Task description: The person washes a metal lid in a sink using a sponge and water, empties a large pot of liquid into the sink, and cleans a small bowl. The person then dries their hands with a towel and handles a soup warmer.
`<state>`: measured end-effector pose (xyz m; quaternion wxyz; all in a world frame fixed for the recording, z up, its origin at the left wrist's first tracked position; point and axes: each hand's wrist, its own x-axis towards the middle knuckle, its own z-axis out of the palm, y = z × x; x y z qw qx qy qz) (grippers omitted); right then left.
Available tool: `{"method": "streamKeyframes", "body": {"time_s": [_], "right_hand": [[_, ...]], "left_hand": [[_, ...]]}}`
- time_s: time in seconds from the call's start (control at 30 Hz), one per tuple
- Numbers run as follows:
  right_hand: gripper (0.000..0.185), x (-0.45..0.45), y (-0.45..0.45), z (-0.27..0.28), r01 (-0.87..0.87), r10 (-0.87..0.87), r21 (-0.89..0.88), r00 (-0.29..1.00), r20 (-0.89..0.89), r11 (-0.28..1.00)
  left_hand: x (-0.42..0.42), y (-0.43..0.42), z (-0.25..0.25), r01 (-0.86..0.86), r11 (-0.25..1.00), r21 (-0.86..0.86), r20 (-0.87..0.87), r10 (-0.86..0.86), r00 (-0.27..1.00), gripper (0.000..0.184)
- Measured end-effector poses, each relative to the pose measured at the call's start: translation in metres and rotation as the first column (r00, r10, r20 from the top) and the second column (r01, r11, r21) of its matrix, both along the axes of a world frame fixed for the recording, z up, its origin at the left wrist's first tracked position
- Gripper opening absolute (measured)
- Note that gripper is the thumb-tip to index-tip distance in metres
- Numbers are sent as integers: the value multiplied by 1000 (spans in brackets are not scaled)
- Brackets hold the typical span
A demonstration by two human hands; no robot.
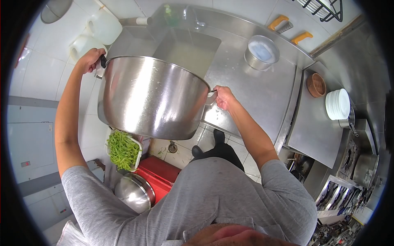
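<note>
A large stainless steel stockpot (154,98) is tilted in front of me, its mouth facing away toward the sink (217,43). My left hand (90,60) grips the black-covered handle at its left. Around the handle on the right side, my right hand (224,97) is closed. The pot's inside is hidden from me by its near wall. Behind its rim, the sink basin looks to hold cloudy water, though the pot covers part of it.
On the steel counter (254,98) stands a metal bowl (262,52) with bluish liquid. Stacked white plates (337,104) and a brown basket (316,85) are at the right. Below the pot are a tub of cut greens (123,151), a red bin (156,176) and a steel bowl (133,192).
</note>
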<state>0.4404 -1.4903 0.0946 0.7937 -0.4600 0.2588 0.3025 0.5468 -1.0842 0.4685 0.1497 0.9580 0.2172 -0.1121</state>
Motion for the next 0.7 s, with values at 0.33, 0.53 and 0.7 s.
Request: {"method": "streamKeyframes", "body": {"time_s": [0.33,0.53,0.7], "right_hand": [[27,0,0,-3,20,-20,26,1000,9,999],[32,9,8,8,66,-50,-67,975,216,996],[37,27,9,9,204,-119,-233,936,331,951]], "left_hand": [[-14,-6,18,11,994,-105,48,-6,999,24],[-35,-17,57,136,989,-49,152,-128,980,22],[-25,4,41,198,980,-25,138,-193,971,36]]}}
